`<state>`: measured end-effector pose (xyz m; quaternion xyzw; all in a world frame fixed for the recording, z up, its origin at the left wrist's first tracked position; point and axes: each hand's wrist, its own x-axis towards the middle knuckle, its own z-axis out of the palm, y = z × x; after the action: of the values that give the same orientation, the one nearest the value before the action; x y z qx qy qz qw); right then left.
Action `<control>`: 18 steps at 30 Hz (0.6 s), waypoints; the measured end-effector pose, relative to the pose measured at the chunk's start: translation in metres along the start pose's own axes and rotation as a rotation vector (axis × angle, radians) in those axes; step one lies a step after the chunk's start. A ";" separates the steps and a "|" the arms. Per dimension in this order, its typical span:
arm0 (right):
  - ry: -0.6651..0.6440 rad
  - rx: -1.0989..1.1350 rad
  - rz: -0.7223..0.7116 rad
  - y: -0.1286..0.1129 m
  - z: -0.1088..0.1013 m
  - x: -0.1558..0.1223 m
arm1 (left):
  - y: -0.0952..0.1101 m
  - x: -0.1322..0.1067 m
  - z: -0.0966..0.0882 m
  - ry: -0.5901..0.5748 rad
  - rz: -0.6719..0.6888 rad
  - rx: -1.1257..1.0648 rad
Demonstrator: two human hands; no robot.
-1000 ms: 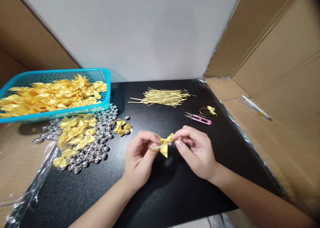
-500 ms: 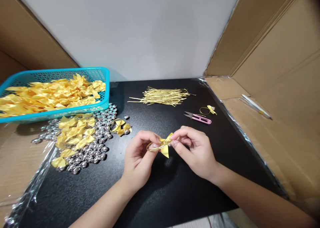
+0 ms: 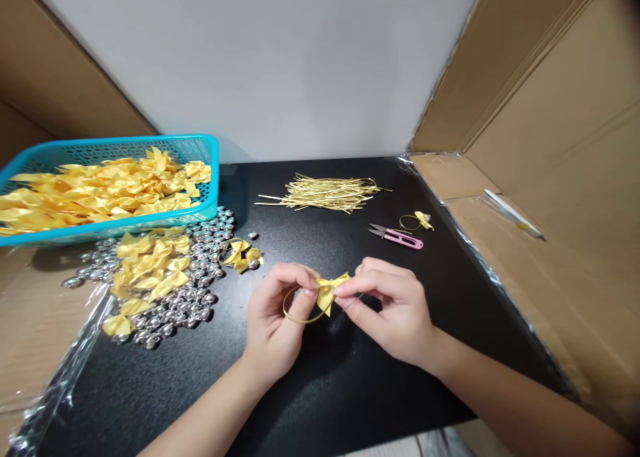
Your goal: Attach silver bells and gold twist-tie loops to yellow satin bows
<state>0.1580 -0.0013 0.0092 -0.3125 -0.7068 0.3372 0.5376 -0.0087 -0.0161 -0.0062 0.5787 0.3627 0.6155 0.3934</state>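
Between my two hands, above the black tabletop, is a yellow ribbon bow [image 3: 329,293] with a loop of gold cord [image 3: 305,321] hanging from it. My left hand [image 3: 280,310] pinches the bow's left side between thumb and finger, and the loop curves below its thumb. On the bow's right side, my right hand [image 3: 387,303] grips with thumb and fingertips. A thin end of cord seems to pass by the right fingers; the fingertips hide the exact join. Pink thread snips [image 3: 403,238] lie beyond my right hand, with a looped bow [image 3: 424,220] behind them.
A blue basket [image 3: 213,177] of yellow bows stands at the left. In front of it are silver bells or beads [image 3: 193,310], loose bows [image 3: 155,263] and looped bows [image 3: 243,255]. Gold cord pieces [image 3: 333,193] lie at the back. Cardboard walls [image 3: 560,143] flank the table.
The bow has turned so more of its front shows, and the cord loop has swung lower and opened wider. My right hand has shifted slightly; both hands keep their pinch.
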 end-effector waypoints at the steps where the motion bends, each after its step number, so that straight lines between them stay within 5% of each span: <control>1: 0.008 -0.011 -0.037 0.000 0.000 0.000 | 0.000 0.000 0.000 0.001 0.016 0.008; 9: 0.003 -0.038 -0.143 0.002 0.000 -0.002 | 0.002 0.000 0.000 0.024 0.069 0.048; 18: 0.006 -0.095 -0.189 0.003 0.001 -0.001 | -0.003 -0.003 0.000 0.015 -0.025 -0.079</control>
<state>0.1577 -0.0006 0.0054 -0.2706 -0.7468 0.2505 0.5535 -0.0088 -0.0177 -0.0105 0.5534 0.3481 0.6288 0.4209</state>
